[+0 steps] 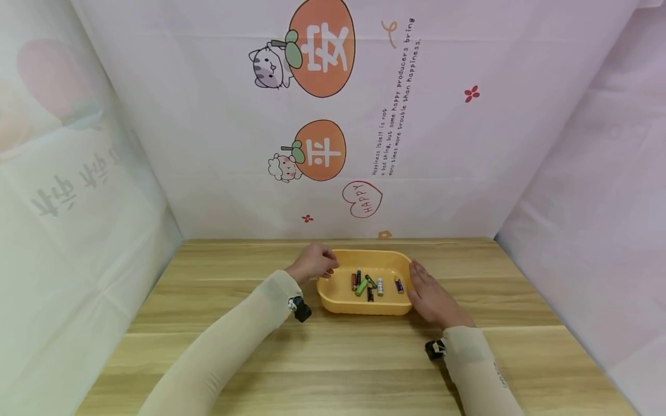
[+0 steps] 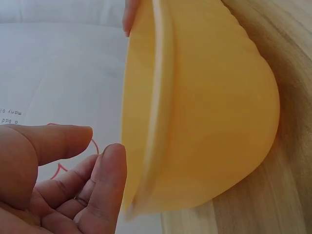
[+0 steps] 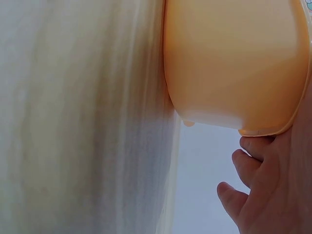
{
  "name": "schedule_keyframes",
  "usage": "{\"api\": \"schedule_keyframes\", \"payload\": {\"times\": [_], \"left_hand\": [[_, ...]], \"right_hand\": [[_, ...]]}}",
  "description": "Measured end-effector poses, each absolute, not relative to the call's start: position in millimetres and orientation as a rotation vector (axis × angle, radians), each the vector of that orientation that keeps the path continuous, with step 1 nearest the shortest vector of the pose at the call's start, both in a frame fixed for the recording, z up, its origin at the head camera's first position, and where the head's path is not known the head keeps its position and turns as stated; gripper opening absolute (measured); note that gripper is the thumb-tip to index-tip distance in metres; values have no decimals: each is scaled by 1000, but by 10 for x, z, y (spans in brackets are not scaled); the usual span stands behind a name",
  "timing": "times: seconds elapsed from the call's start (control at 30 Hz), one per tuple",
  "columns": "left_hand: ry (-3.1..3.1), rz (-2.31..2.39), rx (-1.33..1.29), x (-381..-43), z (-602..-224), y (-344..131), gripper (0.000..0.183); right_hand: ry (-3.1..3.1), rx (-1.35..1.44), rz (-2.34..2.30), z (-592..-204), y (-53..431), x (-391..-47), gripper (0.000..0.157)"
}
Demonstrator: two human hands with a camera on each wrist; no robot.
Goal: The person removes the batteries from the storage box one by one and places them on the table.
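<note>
A yellow plastic basin (image 1: pixel 364 308) stands on the wooden table with several batteries lying loose in it. Among these are a green battery (image 1: pixel 361 288), a white battery (image 1: pixel 380 287) and, apart on the right, a dark blue battery (image 1: pixel 399 285). My left hand (image 1: pixel 314 263) hovers at the basin's left rim, its fingers loosely bent; in the left wrist view a gap shows between thumb and fingers, with nothing held. Against the right rim rests my right hand (image 1: pixel 432 296), fingers extended along the edge. The right wrist view shows its fingertips (image 3: pixel 251 144) touching the rim.
The wood-grain table (image 1: pixel 333 364) extends around the basin on all sides. A white printed cloth (image 1: pixel 224 144) hangs behind it, and further pale cloth walls enclose the left and right sides.
</note>
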State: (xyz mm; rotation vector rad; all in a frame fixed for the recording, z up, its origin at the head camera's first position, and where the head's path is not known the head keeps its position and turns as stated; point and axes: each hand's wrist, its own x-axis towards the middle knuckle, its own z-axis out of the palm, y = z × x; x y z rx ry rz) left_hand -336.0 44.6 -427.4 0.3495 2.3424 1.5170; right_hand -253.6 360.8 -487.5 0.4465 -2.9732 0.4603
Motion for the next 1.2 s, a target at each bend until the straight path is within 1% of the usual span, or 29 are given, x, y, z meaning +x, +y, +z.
{"api": "schedule_keyframes", "payload": {"times": [0.33, 0.77, 0.97, 1.2], "left_hand": [[2419, 1435, 338, -3361, -4339, 502, 7], [2442, 1384, 394, -3324, -4404, 640, 8], [2433, 1414, 339, -3302, -4375, 736, 7], [2425, 1444, 339, -3378, -4439, 818, 6]], "right_hand": [[-2991, 417, 457, -4878, 3569, -2542, 60], [-2976, 432, 408, -4854, 3554, -2528, 59], [-2973, 442, 404, -4867, 3558, -2534, 60], [-2968, 438, 411, -4881, 3580, -2537, 59]]}}
